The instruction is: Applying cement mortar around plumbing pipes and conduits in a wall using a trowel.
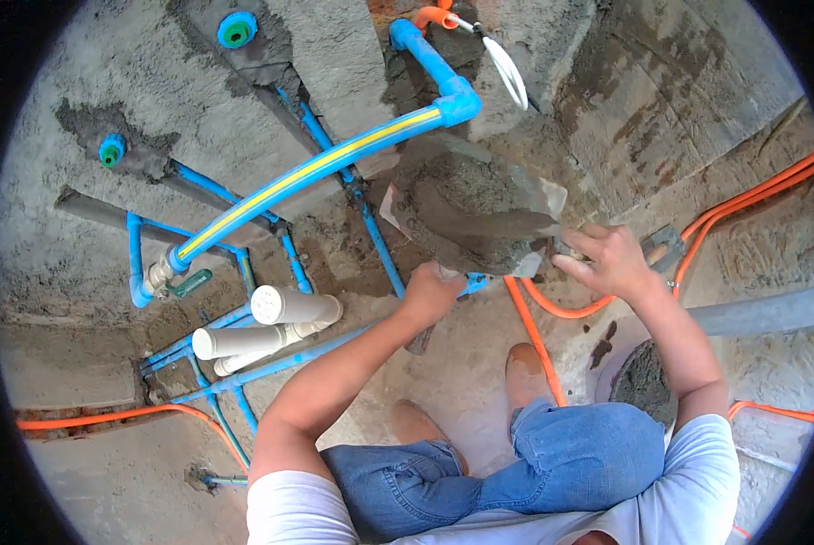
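Mortar sits in a wet grey heap on a flat board, held up in the middle of the view, in front of the rough wall. It looks lumpy, dark and thick, and it covers most of the board. Only the pale edges of the board show around it.

The left hand is closed under the near edge of the board, with its fingers curled in tight. What they grip is hidden, so I cannot tell. The right hand is at the right corner of the board. Its fingers are bent and close together, holding the handle of a tool, and a metal trowel blade pokes out just behind that hand.

A long blue pipe with a yellow stripe curves across the grey wall, passing behind the board. Thinner blue pipes run in cut grooves in the wall. White pipes stick out lower down on the left. Orange tubes lie on the dusty concrete floor. A round bucket with more grey mix stands by the right knee, next to the brown shoes.
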{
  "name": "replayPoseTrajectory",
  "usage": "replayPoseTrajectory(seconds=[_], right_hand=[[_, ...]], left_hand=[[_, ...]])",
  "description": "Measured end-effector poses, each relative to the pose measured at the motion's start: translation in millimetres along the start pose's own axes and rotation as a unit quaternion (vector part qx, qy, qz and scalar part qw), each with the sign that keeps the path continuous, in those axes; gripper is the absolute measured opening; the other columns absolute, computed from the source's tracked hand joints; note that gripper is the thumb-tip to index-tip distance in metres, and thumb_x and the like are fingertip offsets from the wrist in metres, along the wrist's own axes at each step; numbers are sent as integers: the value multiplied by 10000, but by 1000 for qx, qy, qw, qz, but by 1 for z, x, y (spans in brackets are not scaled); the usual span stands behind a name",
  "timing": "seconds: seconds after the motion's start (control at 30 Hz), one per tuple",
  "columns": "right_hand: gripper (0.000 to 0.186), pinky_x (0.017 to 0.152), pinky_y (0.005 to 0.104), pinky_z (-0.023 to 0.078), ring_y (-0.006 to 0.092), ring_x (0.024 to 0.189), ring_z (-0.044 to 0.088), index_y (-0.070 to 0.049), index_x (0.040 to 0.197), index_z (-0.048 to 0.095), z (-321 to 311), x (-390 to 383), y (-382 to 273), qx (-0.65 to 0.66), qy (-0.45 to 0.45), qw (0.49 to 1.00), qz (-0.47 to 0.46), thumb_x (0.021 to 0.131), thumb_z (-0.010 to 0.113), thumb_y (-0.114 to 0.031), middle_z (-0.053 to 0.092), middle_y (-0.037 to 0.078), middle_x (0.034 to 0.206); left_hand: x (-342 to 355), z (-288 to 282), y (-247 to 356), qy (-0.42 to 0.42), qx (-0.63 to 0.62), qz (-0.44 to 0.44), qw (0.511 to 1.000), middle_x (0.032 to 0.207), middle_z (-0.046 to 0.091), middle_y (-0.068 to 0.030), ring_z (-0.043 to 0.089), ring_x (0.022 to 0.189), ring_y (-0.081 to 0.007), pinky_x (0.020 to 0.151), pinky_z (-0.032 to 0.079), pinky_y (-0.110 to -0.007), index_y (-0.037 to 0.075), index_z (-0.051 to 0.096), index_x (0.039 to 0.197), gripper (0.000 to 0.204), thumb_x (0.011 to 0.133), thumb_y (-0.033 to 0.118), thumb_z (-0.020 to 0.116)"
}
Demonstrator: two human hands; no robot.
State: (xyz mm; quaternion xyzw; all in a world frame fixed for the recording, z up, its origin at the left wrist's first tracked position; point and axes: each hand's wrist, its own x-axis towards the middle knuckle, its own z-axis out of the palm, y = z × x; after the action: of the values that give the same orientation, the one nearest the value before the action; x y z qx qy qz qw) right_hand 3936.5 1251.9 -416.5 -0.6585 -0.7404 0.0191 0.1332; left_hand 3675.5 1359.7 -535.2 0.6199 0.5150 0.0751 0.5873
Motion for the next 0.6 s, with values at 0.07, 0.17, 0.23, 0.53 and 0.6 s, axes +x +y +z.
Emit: replayPoseTrajectory(seconds=[0.07,0.17,0.23,0.53,0.6], right_hand=[[303,525,404,491,309,623,619,-106,956,671,-6,3,5,-49,-14,998,-38,785,686,-355,615,110,695],[303,502,384,479,290,605,611,-113,970,662,-9,10,13,-101,15,994,-48,794,675,-360,601,101,695],[295,505,381,478,270,592,598,-107,955,653,-7,-3,25,-115,99,987,-61,789,687,-347,596,79,704],[372,547,358,459,253,646,570,-62,932,655,-18,-12,60,-147,279,944,-93,566,695,-123,587,86,823],[387,556,361,465,258,657,575,-58,944,656,-30,-10,63,-148,288,941,-101,566,697,-127,591,92,832]], left_hand=[[-13,-1,16,-8,29,17,999,602,599,-123,586,501,-229,505,475,-371,-35,569,733,274,762,217,672],[-14,4,7,46,132,219,966,681,629,-219,637,623,-349,604,503,-433,-68,595,781,339,734,256,684],[-22,3,28,6,165,186,969,767,624,-274,632,750,-423,679,504,-463,-65,616,829,348,734,264,672],[-34,57,11,-208,-5,51,977,666,612,-111,578,502,-235,449,455,-391,-18,576,795,189,797,165,621],[-22,58,8,-197,-111,-70,972,599,540,-43,497,432,-139,384,399,-310,29,573,791,158,791,161,661]])
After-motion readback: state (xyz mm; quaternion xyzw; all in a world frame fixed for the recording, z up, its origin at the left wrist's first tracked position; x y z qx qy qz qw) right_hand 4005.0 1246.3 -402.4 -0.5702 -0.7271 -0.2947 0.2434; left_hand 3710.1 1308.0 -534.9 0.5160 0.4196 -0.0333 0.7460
